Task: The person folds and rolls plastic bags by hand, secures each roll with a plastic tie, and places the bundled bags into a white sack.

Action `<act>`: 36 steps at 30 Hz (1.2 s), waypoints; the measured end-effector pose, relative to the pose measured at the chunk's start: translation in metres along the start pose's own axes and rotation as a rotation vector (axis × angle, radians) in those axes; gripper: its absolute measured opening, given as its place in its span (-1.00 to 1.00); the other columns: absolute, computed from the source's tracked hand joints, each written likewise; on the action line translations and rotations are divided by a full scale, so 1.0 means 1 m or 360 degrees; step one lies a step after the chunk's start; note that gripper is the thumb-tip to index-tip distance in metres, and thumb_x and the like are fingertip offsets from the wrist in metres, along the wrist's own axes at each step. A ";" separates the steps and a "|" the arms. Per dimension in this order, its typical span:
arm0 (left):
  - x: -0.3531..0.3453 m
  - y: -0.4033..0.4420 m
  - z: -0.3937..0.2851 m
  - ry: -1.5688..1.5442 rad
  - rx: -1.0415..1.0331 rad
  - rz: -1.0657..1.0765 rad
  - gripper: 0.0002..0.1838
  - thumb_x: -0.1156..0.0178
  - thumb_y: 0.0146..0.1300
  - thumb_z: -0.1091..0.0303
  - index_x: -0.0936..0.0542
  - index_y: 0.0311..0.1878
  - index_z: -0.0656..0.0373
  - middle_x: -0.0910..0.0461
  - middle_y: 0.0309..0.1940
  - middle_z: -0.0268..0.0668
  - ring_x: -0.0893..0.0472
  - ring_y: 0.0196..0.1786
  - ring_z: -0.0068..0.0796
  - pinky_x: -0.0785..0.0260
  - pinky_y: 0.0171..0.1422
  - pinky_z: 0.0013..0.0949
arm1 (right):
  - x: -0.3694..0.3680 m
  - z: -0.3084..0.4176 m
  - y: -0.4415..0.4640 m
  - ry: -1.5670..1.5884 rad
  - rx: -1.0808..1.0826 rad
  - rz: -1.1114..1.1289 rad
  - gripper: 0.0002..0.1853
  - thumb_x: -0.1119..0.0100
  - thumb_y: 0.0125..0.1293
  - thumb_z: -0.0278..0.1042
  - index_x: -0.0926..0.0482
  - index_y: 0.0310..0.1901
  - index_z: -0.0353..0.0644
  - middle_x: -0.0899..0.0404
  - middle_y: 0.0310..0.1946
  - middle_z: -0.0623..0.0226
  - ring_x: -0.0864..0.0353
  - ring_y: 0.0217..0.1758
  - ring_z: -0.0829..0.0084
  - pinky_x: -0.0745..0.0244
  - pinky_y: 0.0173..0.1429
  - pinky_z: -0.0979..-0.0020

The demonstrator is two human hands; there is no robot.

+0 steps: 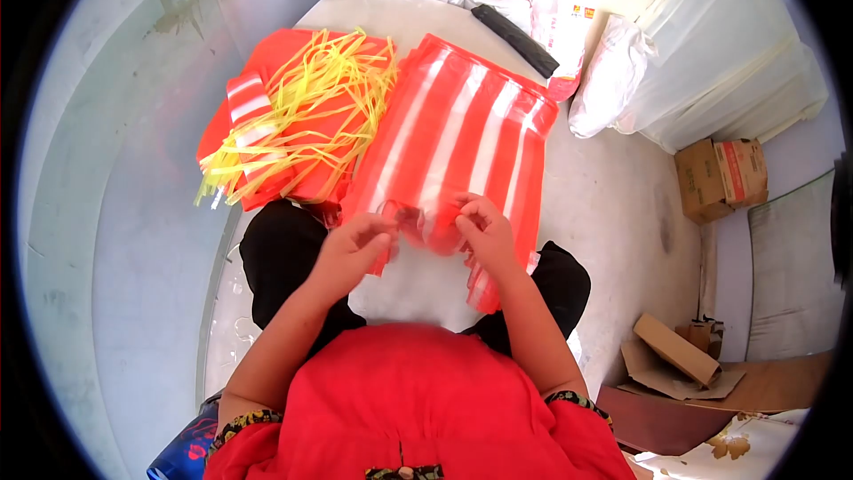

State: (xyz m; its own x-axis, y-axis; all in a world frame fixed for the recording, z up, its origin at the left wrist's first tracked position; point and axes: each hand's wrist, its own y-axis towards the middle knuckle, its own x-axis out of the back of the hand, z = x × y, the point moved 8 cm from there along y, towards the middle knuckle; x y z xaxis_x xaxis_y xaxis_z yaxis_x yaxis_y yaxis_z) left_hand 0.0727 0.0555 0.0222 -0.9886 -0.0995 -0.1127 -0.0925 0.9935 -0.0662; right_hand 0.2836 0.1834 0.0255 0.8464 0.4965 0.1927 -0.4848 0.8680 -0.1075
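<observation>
Red-and-white striped plastic sheeting lies spread in front of me, its near edge between my knees. My left hand pinches that near edge on the left side. On the other side, my right hand pinches the same edge between thumb and fingers. Thin, see-through red plastic is bunched between the two hands, and a crumpled strip hangs below the right one. To the left sits a pile of red plastic, with a tangle of yellow strips and a folded striped piece on top.
A black bar-like object lies beyond the sheeting, near white printed sacks and a white wrapped bundle. Cardboard boxes stand at the right wall. Flattened cardboard lies at lower right. A pale wall runs along my left.
</observation>
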 end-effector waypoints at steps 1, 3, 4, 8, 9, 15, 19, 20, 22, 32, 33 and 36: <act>-0.015 0.002 0.008 -0.0214 0.0109 0.0122 -0.63 -0.13 0.63 0.38 -0.50 0.42 0.15 -0.68 0.16 -0.22 -0.69 0.18 -0.39 -0.51 0.33 -0.30 | 0.002 -0.004 0.000 0.0222 -0.0128 -0.0039 -0.90 -0.26 0.48 -0.45 -0.58 -0.05 -0.20 -0.55 0.35 0.32 -0.66 0.13 0.46 -0.67 0.01 0.40; -0.037 0.004 0.011 -0.0432 0.0258 0.0127 -0.52 -0.07 0.67 0.28 -0.33 0.55 0.12 -0.61 0.26 -0.22 -0.64 0.28 -0.33 -0.47 0.41 -0.24 | 0.003 -0.002 -0.002 0.0275 -0.0147 -0.0025 -0.91 -0.24 0.51 -0.44 -0.58 -0.05 -0.20 -0.54 0.36 0.34 -0.65 0.13 0.49 -0.68 -0.04 0.43; -0.048 0.006 0.012 -0.0540 0.0332 0.0131 -0.46 -0.04 0.70 0.23 -0.25 0.62 0.10 -0.58 0.32 -0.22 -0.62 0.34 -0.30 -0.45 0.45 -0.21 | 0.004 -0.001 -0.003 0.0303 -0.0155 -0.0020 -0.92 -0.23 0.52 -0.44 -0.57 -0.04 -0.20 -0.54 0.37 0.35 -0.65 0.13 0.51 -0.69 -0.06 0.44; -0.070 0.018 0.014 -0.0737 0.0454 0.0136 -0.41 0.08 0.75 0.09 -0.13 0.69 0.06 -0.52 0.40 -0.22 -0.57 0.42 -0.30 -0.37 0.53 -0.20 | 0.001 0.006 -0.007 0.0034 -0.0023 0.0109 -0.90 -0.27 0.48 -0.43 -0.53 -0.08 -0.16 -0.50 0.41 0.32 -0.65 -0.23 0.59 -0.61 -0.34 0.47; -0.074 0.021 0.011 -0.0811 0.0457 0.0189 -0.42 0.10 0.76 0.08 -0.15 0.69 0.06 -0.52 0.40 -0.23 -0.57 0.42 -0.31 -0.36 0.54 -0.21 | 0.000 0.010 -0.009 -0.0065 0.0036 0.0158 -0.85 -0.30 0.45 -0.44 -0.56 -0.02 -0.17 -0.49 0.42 0.31 -0.66 -0.20 0.58 -0.62 -0.30 0.46; -0.072 0.032 0.025 -0.0802 0.0393 0.0254 -0.45 0.14 0.77 0.04 -0.29 0.63 0.11 -0.53 0.40 -0.25 -0.57 0.42 -0.35 -0.37 0.56 -0.21 | -0.005 0.039 -0.016 -0.0579 0.0418 0.0123 -0.38 -0.49 0.23 -0.56 -0.56 0.35 -0.20 -0.48 0.46 0.08 -0.47 0.52 0.09 -0.52 0.46 0.16; -0.068 0.024 0.005 -0.0679 0.0373 0.0172 -0.49 0.10 0.76 0.09 -0.35 0.59 0.13 -0.58 0.36 -0.26 -0.59 0.39 -0.36 -0.40 0.50 -0.24 | -0.023 0.049 -0.011 -0.1099 0.0980 0.0092 -0.37 -0.50 0.21 -0.56 -0.58 0.36 -0.23 -0.52 0.43 0.06 -0.44 0.54 -0.01 -0.42 0.55 0.12; -0.063 0.022 -0.001 -0.0642 0.0338 0.0158 -0.50 0.08 0.75 0.11 -0.37 0.58 0.13 -0.58 0.33 -0.27 -0.60 0.37 -0.37 -0.41 0.48 -0.26 | -0.023 0.041 -0.006 -0.1045 0.0919 0.0072 -0.43 -0.46 0.27 -0.53 -0.59 0.34 -0.26 -0.57 0.39 0.07 -0.48 0.51 0.00 -0.45 0.52 0.14; -0.051 0.019 -0.011 -0.0567 0.0269 0.0124 -0.53 0.04 0.74 0.15 -0.41 0.55 0.14 -0.60 0.29 -0.29 -0.62 0.33 -0.39 -0.42 0.44 -0.31 | -0.025 0.033 0.004 -0.0938 0.0796 0.0037 -0.54 -0.39 0.38 -0.47 -0.62 0.30 -0.30 -0.66 0.30 0.07 -0.57 0.44 0.04 -0.50 0.46 0.19; 0.051 0.037 -0.014 -0.0269 -0.0031 -0.0676 -0.49 0.13 0.76 0.07 -0.40 0.54 0.18 -0.42 0.49 -0.14 -0.38 0.55 -0.31 -0.23 0.61 -0.22 | -0.008 0.020 0.009 0.0179 -0.0386 -0.0062 -0.68 -0.14 0.65 -0.20 -0.69 0.15 -0.27 -0.71 -0.17 0.34 -0.67 -0.21 0.53 -0.59 -0.15 0.44; 0.050 0.043 -0.012 -0.0346 -0.0030 -0.0647 -0.48 0.14 0.76 0.08 -0.37 0.55 0.19 -0.41 0.50 -0.14 -0.38 0.56 -0.30 -0.22 0.63 -0.20 | -0.008 0.018 0.011 0.0198 -0.0313 -0.0088 -0.68 -0.13 0.66 -0.15 -0.70 0.07 -0.25 -0.66 -0.34 0.38 -0.60 -0.42 0.54 -0.52 -0.36 0.45; 0.046 0.062 -0.006 -0.0577 -0.0010 -0.0570 -0.47 0.14 0.76 0.08 -0.30 0.58 0.21 -0.40 0.51 -0.13 -0.38 0.57 -0.28 -0.20 0.65 -0.18 | -0.005 0.017 0.011 0.0230 -0.0308 -0.0131 -0.67 -0.12 0.66 -0.09 -0.69 -0.03 -0.22 -0.61 -0.51 0.40 -0.55 -0.64 0.54 -0.44 -0.57 0.46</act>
State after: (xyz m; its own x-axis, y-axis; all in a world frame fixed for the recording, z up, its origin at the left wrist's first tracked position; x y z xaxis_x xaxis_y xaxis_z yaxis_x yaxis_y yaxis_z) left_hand 0.0210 0.1126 0.0190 -0.7901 -0.4458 -0.4208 -0.4201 0.8936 -0.1580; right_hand 0.2701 0.1900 0.0403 0.9106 0.4075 0.0688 -0.3735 0.8828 -0.2849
